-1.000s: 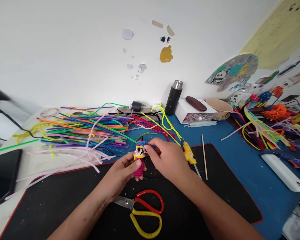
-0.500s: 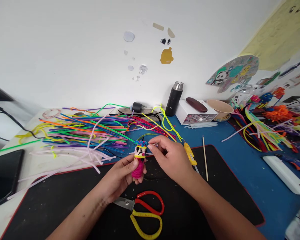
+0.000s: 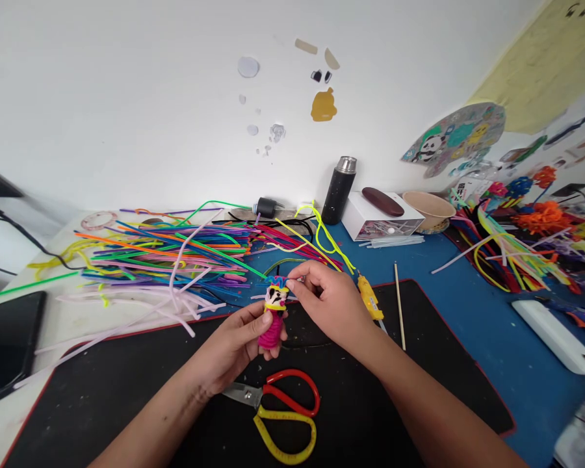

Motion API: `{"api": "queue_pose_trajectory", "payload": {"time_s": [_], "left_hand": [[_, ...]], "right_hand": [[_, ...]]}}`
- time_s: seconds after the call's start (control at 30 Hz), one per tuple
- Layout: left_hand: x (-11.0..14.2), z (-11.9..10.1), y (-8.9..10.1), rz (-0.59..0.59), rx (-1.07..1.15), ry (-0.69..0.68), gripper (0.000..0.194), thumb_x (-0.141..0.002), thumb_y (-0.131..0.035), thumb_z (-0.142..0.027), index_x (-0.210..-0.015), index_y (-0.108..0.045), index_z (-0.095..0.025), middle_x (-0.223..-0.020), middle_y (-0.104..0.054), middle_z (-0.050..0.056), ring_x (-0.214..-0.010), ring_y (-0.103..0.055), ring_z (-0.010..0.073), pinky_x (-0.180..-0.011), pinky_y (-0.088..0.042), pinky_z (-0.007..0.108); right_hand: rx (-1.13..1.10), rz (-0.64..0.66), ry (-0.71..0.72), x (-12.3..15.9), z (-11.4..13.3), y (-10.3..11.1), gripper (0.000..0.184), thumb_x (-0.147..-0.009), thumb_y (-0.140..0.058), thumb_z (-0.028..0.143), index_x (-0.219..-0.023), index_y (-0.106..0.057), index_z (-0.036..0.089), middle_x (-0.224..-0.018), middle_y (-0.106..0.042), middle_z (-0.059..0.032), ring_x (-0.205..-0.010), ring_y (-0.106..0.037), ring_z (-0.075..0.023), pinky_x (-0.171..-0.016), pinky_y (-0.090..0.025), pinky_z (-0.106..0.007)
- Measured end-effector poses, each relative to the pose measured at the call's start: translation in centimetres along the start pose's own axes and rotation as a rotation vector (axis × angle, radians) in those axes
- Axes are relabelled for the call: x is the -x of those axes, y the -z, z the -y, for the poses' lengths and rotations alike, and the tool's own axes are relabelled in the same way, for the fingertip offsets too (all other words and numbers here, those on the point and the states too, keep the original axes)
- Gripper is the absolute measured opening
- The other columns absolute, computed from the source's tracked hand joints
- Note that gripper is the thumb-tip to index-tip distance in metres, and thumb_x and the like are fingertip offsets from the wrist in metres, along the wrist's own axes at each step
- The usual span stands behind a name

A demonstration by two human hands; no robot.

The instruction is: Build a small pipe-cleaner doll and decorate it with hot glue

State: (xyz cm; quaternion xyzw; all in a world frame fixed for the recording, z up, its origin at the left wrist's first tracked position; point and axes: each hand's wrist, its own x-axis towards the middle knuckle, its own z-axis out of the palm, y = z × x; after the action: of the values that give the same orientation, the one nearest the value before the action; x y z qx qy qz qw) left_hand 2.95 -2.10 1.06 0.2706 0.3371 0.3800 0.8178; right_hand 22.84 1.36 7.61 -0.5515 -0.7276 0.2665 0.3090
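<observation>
Above the black mat (image 3: 102, 403), near its far edge, a small figure (image 3: 270, 331) is standing nearly upright in the left hand (image 3: 238, 338). That hand is gripping it round the body, thumb lying across the front, fingers showing behind and below. The body is looking like fuzzy magenta cord in stacked ridges. A yellow band is circling the neck; above it a pale face is showing black markings and a small pink patch on one side. Yellow is edging the brow, and a wavy blue topping with a trace of pink is crowning the head. The right hand (image 3: 334, 309) is pinching thumb and forefinger together at the topping's side; cannot tell whether anything is sitting between them. Scissors (image 3: 246, 394), one handle red, one yellow, are lying below on the mat. A yellow glue gun (image 3: 369, 299) and a thin wooden stick (image 3: 400, 309) are resting beyond the right hand. Multicoloured fuzzy stems (image 3: 166, 250) are heaping up to the left.
</observation>
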Motion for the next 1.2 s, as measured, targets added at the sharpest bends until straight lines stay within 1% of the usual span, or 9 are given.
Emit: {"api": "queue_pose_trajectory", "payload": {"time_s": [0.17, 0.33, 0.53, 0.8, 1.0, 1.2], "left_hand": [[0.0, 0.1, 0.2, 0.005, -0.002, 0.01, 0.044, -0.08, -0.092, -0.051, -0.098, -0.077, -0.013, -0.083, -0.075, 0.009, -0.061, -0.064, 0.0136, -0.058, -0.044, 0.025], [0.0, 0.0, 0.2, 0.006, -0.006, 0.018, 0.045, -0.081, -0.091, -0.051, -0.102, -0.08, -0.013, -0.083, -0.075, 0.01, -0.062, -0.064, 0.014, -0.059, -0.044, 0.025], [-0.2, -0.1, 0.1, -0.012, -0.001, 0.02, 0.047, -0.078, -0.093, -0.052, -0.101, -0.082, -0.012, -0.083, -0.075, 0.009, -0.061, -0.065, 0.0131, -0.058, -0.044, 0.023], [-0.2, -0.2, 0.1, -0.045, -0.001, 0.023, 0.05, -0.074, -0.096, -0.053, -0.098, -0.083, -0.012, -0.08, -0.075, 0.009, -0.06, -0.066, 0.0129, -0.057, -0.045, 0.022], [-0.3, -0.1, 0.2, -0.048, 0.0, 0.037, 0.053, -0.072, -0.097, -0.053, -0.1, -0.082, -0.011, -0.08, -0.075, 0.009, -0.06, -0.066, 0.013, -0.057, -0.045, 0.022], [-0.4, 0.1, 0.4, -0.048, 0.001, 0.026, 0.051, -0.076, -0.094, -0.053, -0.102, -0.082, -0.011, -0.082, -0.076, 0.009, -0.06, -0.065, 0.0133, -0.058, -0.043, 0.023]], "right_hand": [[0.017, 0.013, 0.006, -0.1, 0.2, 0.0, 0.01, -0.097, -0.064, 0.025, -0.092, -0.073, 0.023, -0.057, -0.052, 0.0082, -0.051, -0.049, -0.0132, -0.055, -0.034, -0.027], [0.017, 0.032, -0.004, -0.2, 0.2, 0.2, 0.01, -0.097, -0.062, 0.025, -0.092, -0.071, 0.023, -0.056, -0.052, 0.0085, -0.051, -0.048, -0.0131, -0.054, -0.034, -0.027], [0.021, 0.042, 0.006, -0.2, 0.2, 0.6, 0.01, -0.097, -0.062, 0.026, -0.092, -0.07, 0.023, -0.057, -0.052, 0.0089, -0.052, -0.049, -0.0131, -0.055, -0.033, -0.027], [0.088, 0.053, 0.021, 0.0, 0.1, 0.9, 0.008, -0.098, -0.062, 0.023, -0.093, -0.068, 0.023, -0.059, -0.055, 0.0087, -0.054, -0.052, -0.0132, -0.057, -0.032, -0.027], [0.097, 0.044, 0.052, 0.0, -0.2, 1.0, 0.008, -0.098, -0.062, 0.024, -0.094, -0.068, 0.023, -0.058, -0.055, 0.0081, -0.054, -0.052, -0.0138, -0.058, -0.033, -0.028], [0.1, 0.066, 0.039, 0.0, -0.2, 1.2, 0.007, -0.098, -0.062, 0.022, -0.093, -0.066, 0.023, -0.058, -0.055, 0.0079, -0.054, -0.051, -0.014, -0.059, -0.032, -0.028]]}}
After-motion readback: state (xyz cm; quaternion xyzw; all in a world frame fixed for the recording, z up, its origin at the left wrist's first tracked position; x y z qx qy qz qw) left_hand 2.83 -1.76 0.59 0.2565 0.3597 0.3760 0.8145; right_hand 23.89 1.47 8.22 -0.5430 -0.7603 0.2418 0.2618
